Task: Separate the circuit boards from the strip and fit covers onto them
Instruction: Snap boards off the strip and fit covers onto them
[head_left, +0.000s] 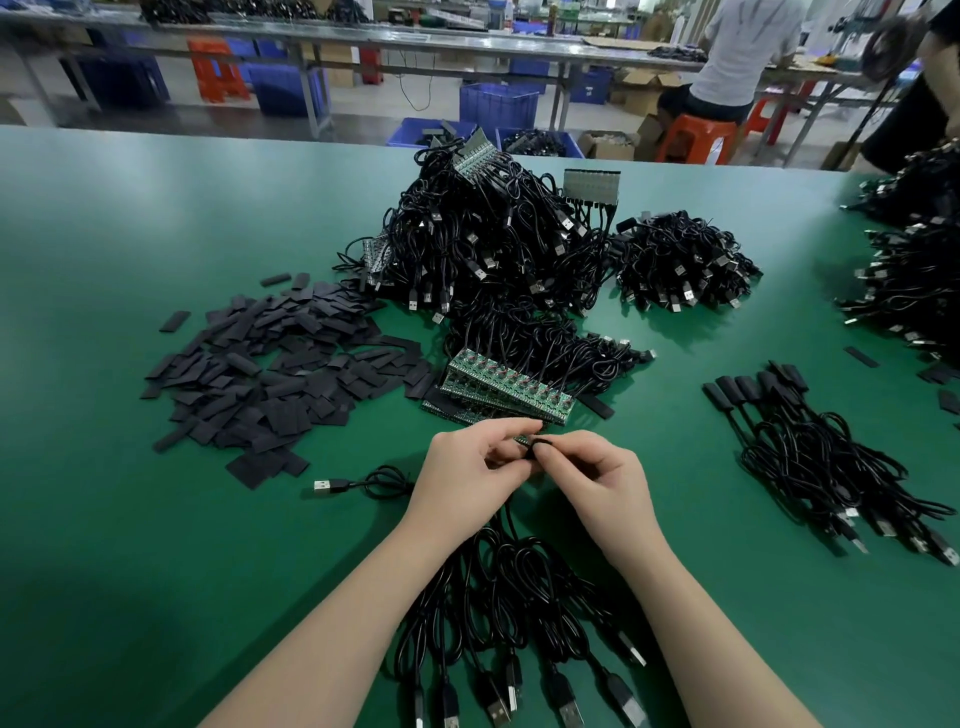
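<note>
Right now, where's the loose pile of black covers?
Head view: the pile of black covers lies left of centre on the green table, left of the circuit board strip and the cable heap.

Green table (156, 519) bears black covers (270, 374), cable heaps (483, 244)

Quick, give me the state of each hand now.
Left hand: fingers pinching a small circuit board.
Right hand: fingers pinching a black cover at that board.
</note>
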